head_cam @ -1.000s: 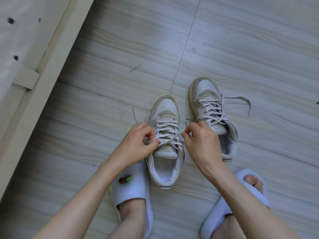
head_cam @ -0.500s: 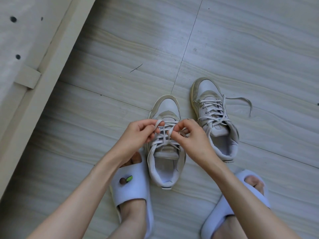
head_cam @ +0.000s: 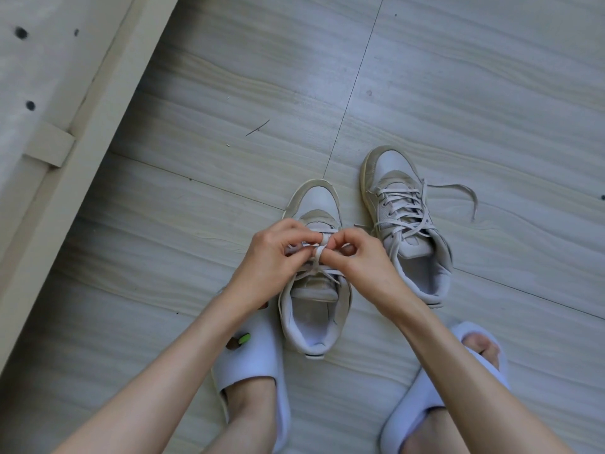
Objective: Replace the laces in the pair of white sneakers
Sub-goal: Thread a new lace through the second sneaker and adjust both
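Two white sneakers stand on the floor, toes pointing away from me. Over the left sneaker [head_cam: 316, 316], my left hand [head_cam: 273, 257] and my right hand [head_cam: 357, 260] meet above its tongue. Both pinch the shoe's white lace [head_cam: 322, 245], which is folded into small loops between the fingertips. The hands hide most of its lacing. The right sneaker [head_cam: 406, 224] is laced, and its loose lace end [head_cam: 465, 194] trails over the floor to the right.
My feet in pale slippers rest at the bottom, the left slipper [head_cam: 252, 365] touching the left sneaker's heel side, the right slipper [head_cam: 458, 381] behind the right sneaker. A pale wooden frame [head_cam: 65, 152] runs along the left. Grey wood-look floor [head_cam: 458, 93] lies beyond.
My hands rose from the sides of the left sneaker and came together over its middle, drawing the lace ends up into loops. The right sneaker stayed put.
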`<state>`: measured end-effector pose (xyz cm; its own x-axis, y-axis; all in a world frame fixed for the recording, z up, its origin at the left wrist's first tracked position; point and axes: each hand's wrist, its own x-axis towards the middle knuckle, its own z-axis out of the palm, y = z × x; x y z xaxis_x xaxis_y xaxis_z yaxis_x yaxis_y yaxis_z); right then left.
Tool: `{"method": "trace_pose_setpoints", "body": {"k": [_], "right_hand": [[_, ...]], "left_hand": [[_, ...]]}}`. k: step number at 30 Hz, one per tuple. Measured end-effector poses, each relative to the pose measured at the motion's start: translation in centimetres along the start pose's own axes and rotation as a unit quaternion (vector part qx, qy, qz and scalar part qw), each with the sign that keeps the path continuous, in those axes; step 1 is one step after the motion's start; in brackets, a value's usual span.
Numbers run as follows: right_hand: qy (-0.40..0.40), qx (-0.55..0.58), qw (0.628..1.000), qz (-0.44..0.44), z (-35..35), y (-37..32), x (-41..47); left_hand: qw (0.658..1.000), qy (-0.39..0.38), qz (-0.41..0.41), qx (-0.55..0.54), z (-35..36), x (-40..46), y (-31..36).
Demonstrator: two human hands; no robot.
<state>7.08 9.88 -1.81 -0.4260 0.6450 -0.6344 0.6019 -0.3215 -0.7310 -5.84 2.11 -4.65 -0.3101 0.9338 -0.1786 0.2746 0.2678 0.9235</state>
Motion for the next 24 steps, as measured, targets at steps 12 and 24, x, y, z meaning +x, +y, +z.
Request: {"method": "trace_pose_setpoints", "body": {"k": [12,24], "right_hand": [[-0.023,0.099,0.995,0.025,-0.8,-0.3,-0.5],[-0.031,-0.190,0.979,-0.071,-1.3,0.1,-0.5]], "left_hand": [[0.994,-0.076,-0.056,-0.054,-0.4,0.0,0.8],[0.996,-0.066,-0.026,0.046,-0.8,-0.2,0.2]]}}
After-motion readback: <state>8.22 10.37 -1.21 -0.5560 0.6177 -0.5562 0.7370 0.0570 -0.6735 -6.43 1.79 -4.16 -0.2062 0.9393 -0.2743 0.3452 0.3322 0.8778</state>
